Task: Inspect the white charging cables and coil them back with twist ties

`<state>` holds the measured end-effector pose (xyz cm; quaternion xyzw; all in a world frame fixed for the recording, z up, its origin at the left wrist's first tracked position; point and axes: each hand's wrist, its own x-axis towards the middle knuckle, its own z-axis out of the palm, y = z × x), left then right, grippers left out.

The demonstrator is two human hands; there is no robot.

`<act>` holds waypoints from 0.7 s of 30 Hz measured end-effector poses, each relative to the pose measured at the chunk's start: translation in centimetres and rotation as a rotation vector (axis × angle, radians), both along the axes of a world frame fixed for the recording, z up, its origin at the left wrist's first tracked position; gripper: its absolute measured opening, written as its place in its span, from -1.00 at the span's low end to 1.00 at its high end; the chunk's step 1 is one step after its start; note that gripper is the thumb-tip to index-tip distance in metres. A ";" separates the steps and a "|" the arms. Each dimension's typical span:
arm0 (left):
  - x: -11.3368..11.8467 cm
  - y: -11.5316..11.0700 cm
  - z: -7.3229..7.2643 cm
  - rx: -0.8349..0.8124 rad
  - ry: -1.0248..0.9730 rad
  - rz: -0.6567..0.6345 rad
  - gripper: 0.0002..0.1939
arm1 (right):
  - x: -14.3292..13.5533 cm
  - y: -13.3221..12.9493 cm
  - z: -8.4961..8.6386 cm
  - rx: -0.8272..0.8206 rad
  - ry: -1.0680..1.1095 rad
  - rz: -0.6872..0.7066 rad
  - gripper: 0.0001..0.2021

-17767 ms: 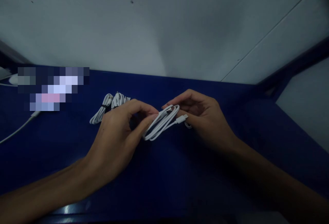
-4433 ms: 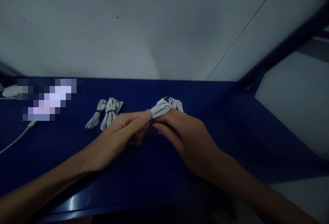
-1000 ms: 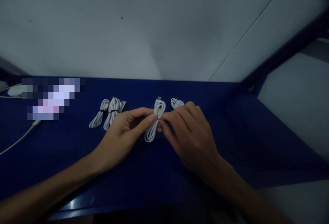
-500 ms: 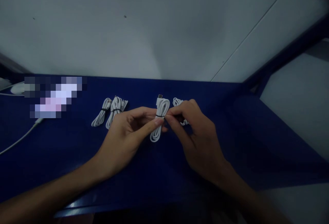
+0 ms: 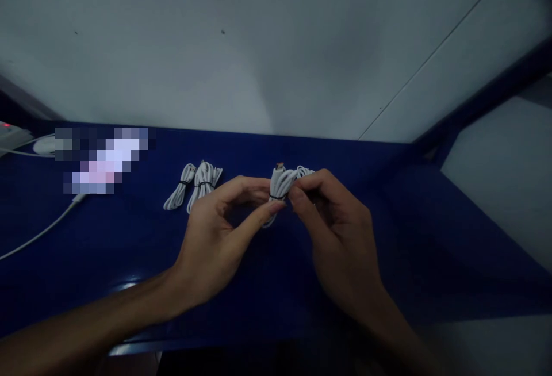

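Between my hands is a coiled white USB cable (image 5: 283, 181), bound round its middle by a black tie, with its metal plug pointing up. My left hand (image 5: 224, 232) grips the coil between thumb and fingers at the tie. Thumb and forefinger of my right hand (image 5: 340, 232) pinch together at the coil's right side, by the tie; whether they hold the tie's end or the cable is hidden. Another white cable bundle (image 5: 304, 171) lies partly behind my right hand. Left of my left hand lie more tied white cables (image 5: 206, 179), one bundle (image 5: 180, 186) slightly apart.
A blue table (image 5: 267, 284) lies under my hands, with a pale wall (image 5: 241, 65) behind it. At the left, a blurred-out bright object (image 5: 110, 160) has a white cord (image 5: 47, 241) running from it. A white device with a red light (image 5: 11, 131) sits at the far left edge.
The held cable has tilted, its plug now leaning and its lower loop mostly behind my left thumb. My right fingers have come closer over the coil. The whole view has shifted slightly.
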<state>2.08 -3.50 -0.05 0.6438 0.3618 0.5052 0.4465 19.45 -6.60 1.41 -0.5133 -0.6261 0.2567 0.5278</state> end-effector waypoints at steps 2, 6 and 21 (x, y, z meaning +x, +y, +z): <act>-0.2 0.1 -0.2 0.137 0.049 0.026 -0.78 | 0.1 -0.1 0.2 -0.028 0.017 0.011 -0.81; -0.3 0.2 -0.1 0.345 0.147 0.065 -0.70 | 0.5 -0.5 0.4 0.001 -0.032 -0.016 -0.83; -0.5 0.6 1.1 0.437 0.245 -0.051 -0.70 | 3.0 -1.1 1.2 -0.348 0.329 0.303 -0.86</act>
